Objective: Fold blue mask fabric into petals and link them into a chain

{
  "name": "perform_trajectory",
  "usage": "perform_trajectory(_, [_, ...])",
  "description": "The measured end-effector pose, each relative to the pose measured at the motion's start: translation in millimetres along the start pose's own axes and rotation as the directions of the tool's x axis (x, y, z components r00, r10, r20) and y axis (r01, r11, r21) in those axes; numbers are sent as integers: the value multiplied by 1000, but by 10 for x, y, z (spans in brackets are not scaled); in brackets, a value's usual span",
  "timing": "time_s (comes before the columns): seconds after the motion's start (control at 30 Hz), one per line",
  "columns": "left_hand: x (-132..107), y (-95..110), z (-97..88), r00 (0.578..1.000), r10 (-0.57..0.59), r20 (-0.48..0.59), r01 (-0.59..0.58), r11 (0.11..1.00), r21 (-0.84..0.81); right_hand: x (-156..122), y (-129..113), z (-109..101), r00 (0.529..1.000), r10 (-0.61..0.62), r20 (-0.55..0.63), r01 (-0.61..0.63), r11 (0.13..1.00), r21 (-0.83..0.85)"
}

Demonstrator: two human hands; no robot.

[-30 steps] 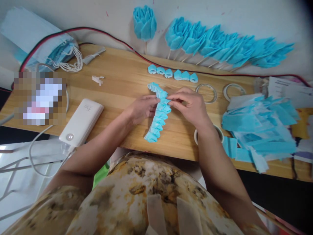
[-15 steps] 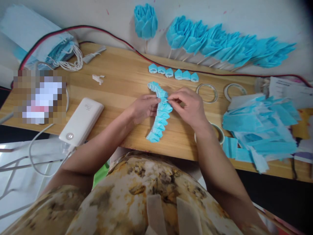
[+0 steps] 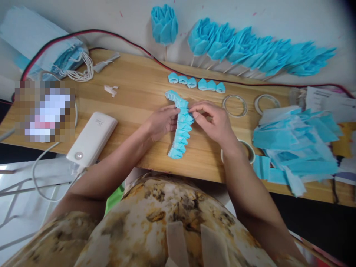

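Two bare hands in the head view, both at one pleated light-blue strip point(image 3: 182, 141), mid-table, curving from near the front edge up toward the back. Left hand point(image 3: 164, 120): gripping the strip's left edge, thumb on top, other fingers curled. Right hand point(image 3: 211, 120): thumb and index tips nearly together at the strip's right edge; cannot tell if they pinch a fold or only touch.

Wooden table point(image 3: 133, 92) under everything. Behind the strip, six small folded blue pieces point(image 3: 210, 86) in a row, three and three. Black-and-red cable point(image 3: 111, 34) runs along the back. Single blue flower point(image 3: 164, 26) on a stick against the wall; to its right, overlapping row of blue flowers point(image 3: 247, 48), also on sticks.

Right side: two tape rolls point(image 3: 246, 107) lying flat beyond the right hand, third roll point(image 3: 252, 154) partly under the forearm. Loose pile of blue and white strips point(image 3: 297, 137) beside them, printed paper point(image 3: 330, 100) behind.

Left side: white power bank point(image 3: 93, 137) near the left forearm, white cord point(image 3: 35, 178) looping off the front edge, pixelated device point(image 3: 50, 113), white scraps point(image 3: 111, 90), stack of white-and-blue sheets point(image 3: 39, 40) with white strings point(image 3: 86, 70).
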State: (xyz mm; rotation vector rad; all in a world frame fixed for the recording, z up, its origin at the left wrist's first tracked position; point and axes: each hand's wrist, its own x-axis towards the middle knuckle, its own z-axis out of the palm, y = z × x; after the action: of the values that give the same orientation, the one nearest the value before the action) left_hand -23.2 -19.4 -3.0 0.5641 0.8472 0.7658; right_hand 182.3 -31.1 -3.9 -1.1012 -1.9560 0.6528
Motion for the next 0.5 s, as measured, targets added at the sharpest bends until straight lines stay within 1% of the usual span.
perform_trajectory(0.13, [-7,-12,15,1000,14,11,-14,1000,17,15,-9,23,996,80,-29,-79,996,39])
perform_trajectory(0.27, [-2,-33,10,999,29,21,-30,999,31,25,18,66,968,245,-48,-240,967,86])
perform_trajectory(0.37, [5,-46,0,999,34,38,-36,999,40,27,62,99,946,323,-2,-314,920,234])
perform_trajectory(0.43, [8,-50,-2,998,36,46,-38,998,49,30,94,113,937,347,40,-339,875,346])
perform_trajectory(0.5, [6,-50,1,998,35,45,-38,998,56,33,117,118,928,366,68,-360,835,416])
